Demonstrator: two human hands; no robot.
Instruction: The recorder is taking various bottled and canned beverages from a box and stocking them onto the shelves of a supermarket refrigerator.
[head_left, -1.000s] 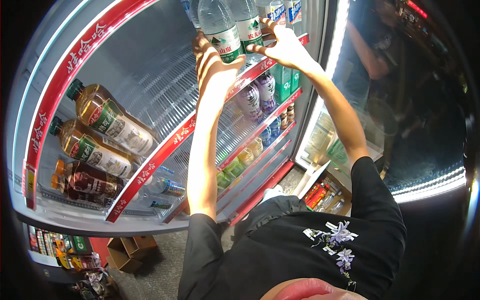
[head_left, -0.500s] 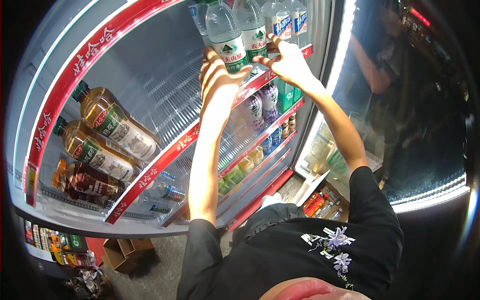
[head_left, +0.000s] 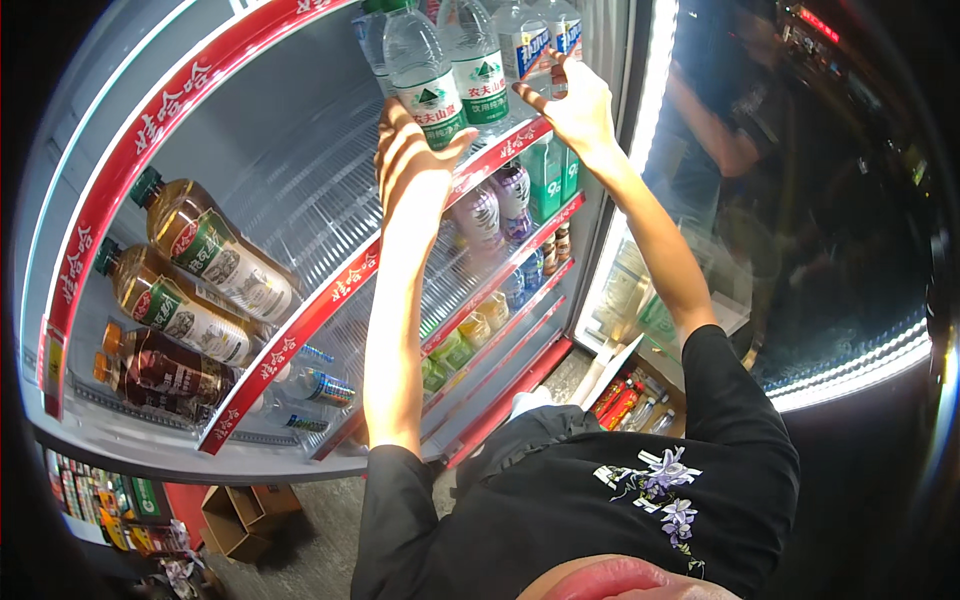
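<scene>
On the top shelf (head_left: 350, 275) of an upright drinks fridge, my left hand (head_left: 418, 165) is closed around the lower part of a large clear water bottle (head_left: 422, 75) with a green cap and a white-and-green label. A matching water bottle (head_left: 478, 70) stands just to its right, untouched. My right hand (head_left: 580, 105) has its thumb and forefinger apart beside clear bottles with blue-and-orange labels (head_left: 528, 48). Whether its fingertips touch one of them, I cannot tell. All these bottles stand upright near the shelf's front edge.
Large amber bottles (head_left: 225, 245) and dark brown bottles (head_left: 165, 370) occupy the shelf's left end. Lower shelves hold purple-labelled bottles (head_left: 480, 215) and green cartons (head_left: 545, 175). A lit glass door (head_left: 780, 250) is at the right. Cardboard boxes (head_left: 245, 515) sit on the floor.
My right hand has come away from the second green-labelled bottle toward the blue-and-orange-labelled ones. My left hand stays on its bottle. The whole view has shifted slightly.
</scene>
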